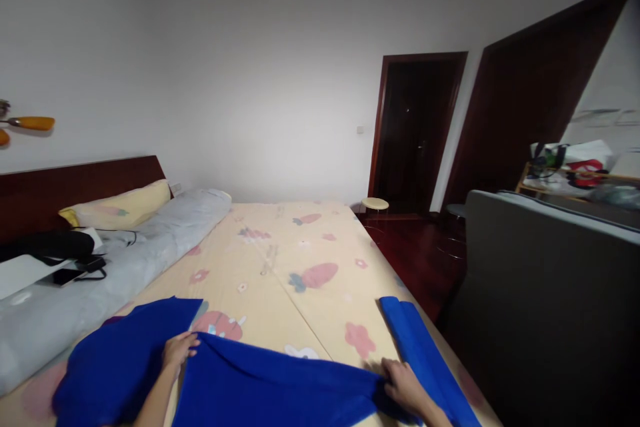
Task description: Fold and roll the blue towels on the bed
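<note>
Cloth of deep blue (280, 387) is spread across the near end of the bed (280, 260), on a pale sheet printed with strawberries and flowers. The left hand (177, 351) is laid flat on the cloth near a fold, with the fingers spread and closed on nothing. The right hand (404, 383) is pressed on the cloth where it meets a long rolled or folded blue strip (420, 347) at the right edge of the bed; whether its fingers pinch the cloth cannot be told. The material is judged to be soft, light and limp, so it will sag and wrinkle when lifted; it is best taken at edges or corners, with both hands kept well apart. At the far left a grey bolster (125, 260), a yellow pillow (120, 208) and some dark items with a cable (75, 263) are seen, well apart from the cloth. A grey sofa back (540, 280) stands to the right of the bed, and a small round stool (375, 203) near the dark door (415, 133).
</note>
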Demonstrator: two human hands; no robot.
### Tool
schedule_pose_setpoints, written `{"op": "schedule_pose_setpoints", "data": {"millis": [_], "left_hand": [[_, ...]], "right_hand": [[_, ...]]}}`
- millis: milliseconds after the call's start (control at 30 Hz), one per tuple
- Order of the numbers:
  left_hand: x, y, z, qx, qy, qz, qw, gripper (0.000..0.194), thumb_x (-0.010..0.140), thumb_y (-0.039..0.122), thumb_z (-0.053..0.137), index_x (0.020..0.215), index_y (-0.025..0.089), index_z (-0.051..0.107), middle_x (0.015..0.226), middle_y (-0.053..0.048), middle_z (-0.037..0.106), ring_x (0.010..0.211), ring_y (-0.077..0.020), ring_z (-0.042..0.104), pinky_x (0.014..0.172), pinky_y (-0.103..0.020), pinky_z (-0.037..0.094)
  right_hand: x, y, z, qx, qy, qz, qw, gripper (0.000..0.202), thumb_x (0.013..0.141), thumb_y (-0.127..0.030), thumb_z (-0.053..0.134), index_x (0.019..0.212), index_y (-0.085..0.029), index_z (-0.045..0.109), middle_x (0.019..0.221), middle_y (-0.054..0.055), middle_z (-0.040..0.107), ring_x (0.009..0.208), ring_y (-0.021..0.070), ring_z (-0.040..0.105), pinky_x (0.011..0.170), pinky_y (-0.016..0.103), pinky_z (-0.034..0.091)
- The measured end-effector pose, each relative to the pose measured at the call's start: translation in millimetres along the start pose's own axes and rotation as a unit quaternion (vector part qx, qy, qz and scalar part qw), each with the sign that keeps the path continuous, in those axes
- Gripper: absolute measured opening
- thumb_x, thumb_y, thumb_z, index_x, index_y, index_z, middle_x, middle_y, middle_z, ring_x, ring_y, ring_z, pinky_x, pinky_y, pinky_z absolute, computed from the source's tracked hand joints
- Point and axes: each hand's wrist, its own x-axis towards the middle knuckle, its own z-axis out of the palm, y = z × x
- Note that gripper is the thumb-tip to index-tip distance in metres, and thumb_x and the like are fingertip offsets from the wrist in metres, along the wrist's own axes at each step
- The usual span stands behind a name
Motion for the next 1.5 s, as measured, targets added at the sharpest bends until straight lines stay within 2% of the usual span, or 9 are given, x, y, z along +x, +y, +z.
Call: {"op": "schedule_pose_setpoints", "data": {"millis": [100,200,267,400,533,733,967,1067,1500], "left_hand": [[-11.3,-8.2,8.3,-0.032,-0.039,-0.05,0.997,0.023,0.057,0.031,0.068,0.072,0.014,0.064,0.066,-0.011,0.074,0.058,-0.0275,0.07,0.039,-0.026,0.038],[-18.8,-14.9,7.8,-0.056,-0.064,-0.085,0.993,0.021,0.057,0.029,0.067,0.073,0.016,0.062,0.07,-0.012,0.075,0.064,-0.0291,0.072,0.04,-0.025,0.037],[-21.3,-17.8,3.8,-0.069,-0.072,-0.099,0.99,0.019,0.058,0.028,0.065,0.074,0.017,0.062,0.07,-0.011,0.076,0.069,-0.0292,0.073,0.043,-0.024,0.038],[-22.2,-19.7,-4.7,-0.092,-0.076,-0.109,0.987,0.02,0.061,0.027,0.064,0.079,0.018,0.063,0.074,-0.01,0.077,0.078,-0.0278,0.073,0.053,-0.027,0.045],[-21.0,-17.1,-8.8,-0.114,-0.081,-0.103,0.985,0.025,0.063,0.028,0.065,0.086,0.018,0.064,0.082,-0.01,0.078,0.086,-0.0264,0.073,0.062,-0.027,0.049],[-19.2,-2.7,-12.4,-0.153,-0.102,-0.08,0.98,0.031,0.067,0.028,0.066,0.097,0.02,0.063,0.097,-0.009,0.077,0.097,-0.0232,0.07,0.067,-0.024,0.05],[-22.6,12.1,-10.1,-0.188,-0.112,-0.077,0.973,0.026,0.074,0.025,0.064,0.099,0.022,0.056,0.116,-0.012,0.071,0.105,-0.0217,0.067,0.073,-0.026,0.052],[-20.3,13.5,-5.7,-0.186,-0.113,-0.08,0.973,0.025,0.076,0.026,0.063,0.099,0.023,0.055,0.12,-0.012,0.069,0.108,-0.0223,0.066,0.076,-0.028,0.053],[15.7,35.0,42.6,-0.15,-0.125,-0.08,0.977,0.034,0.076,0.035,0.059,0.108,0.022,0.058,0.133,-0.011,0.06,0.122,-0.0244,0.056,0.088,-0.039,0.052]], "right_hand": [[-7.5,-8.0,16.2,-0.002,-0.032,-0.009,0.999,0.045,0.05,-0.018,0.055,0.094,-0.024,0.061,0.116,0.009,0.067,0.11,0.0288,0.057,0.098,0.042,0.035],[-12.9,-6.4,20.4,0.01,-0.049,0.006,0.999,0.023,0.067,-0.032,0.051,0.086,-0.023,0.061,0.105,0.008,0.07,0.101,0.0262,0.061,0.093,0.042,0.039],[-14.7,0.5,19.6,0.008,-0.034,0.017,0.999,0.023,0.075,-0.031,0.042,0.087,-0.022,0.06,0.097,0.007,0.07,0.095,0.0239,0.062,0.089,0.04,0.04],[-14.6,16.7,22.4,-0.013,-0.003,0.024,1.0,0.045,0.062,-0.015,0.047,0.104,-0.024,0.058,0.108,0.006,0.069,0.105,0.0233,0.06,0.09,0.036,0.038],[-6.2,24.4,23.7,-0.005,0.039,0.026,0.999,0.026,0.059,-0.016,0.049,0.081,-0.023,0.062,0.094,0.006,0.069,0.094,0.0229,0.061,0.085,0.033,0.038],[16.7,33.0,-2.9,0.055,0.053,0.058,0.995,0.009,0.056,-0.021,0.053,0.065,-0.021,0.053,0.07,0.001,0.066,0.07,0.0174,0.059,0.063,0.027,0.039],[35.1,47.5,-44.0,0.112,0.053,0.045,0.991,0.02,0.06,-0.027,0.054,0.077,-0.02,0.063,0.078,0.001,0.071,0.077,0.0183,0.063,0.071,0.026,0.045],[44.3,48.2,-56.2,0.101,0.06,0.063,0.991,0.018,0.063,-0.031,0.055,0.071,-0.021,0.067,0.079,0.004,0.073,0.081,0.0217,0.065,0.075,0.029,0.046],[116.5,32.5,-70.2,0.044,0.112,0.21,0.97,0.029,0.07,-0.036,0.055,0.091,-0.025,0.071,0.092,0.012,0.072,0.091,0.029,0.067,0.071,0.037,0.049]]}}
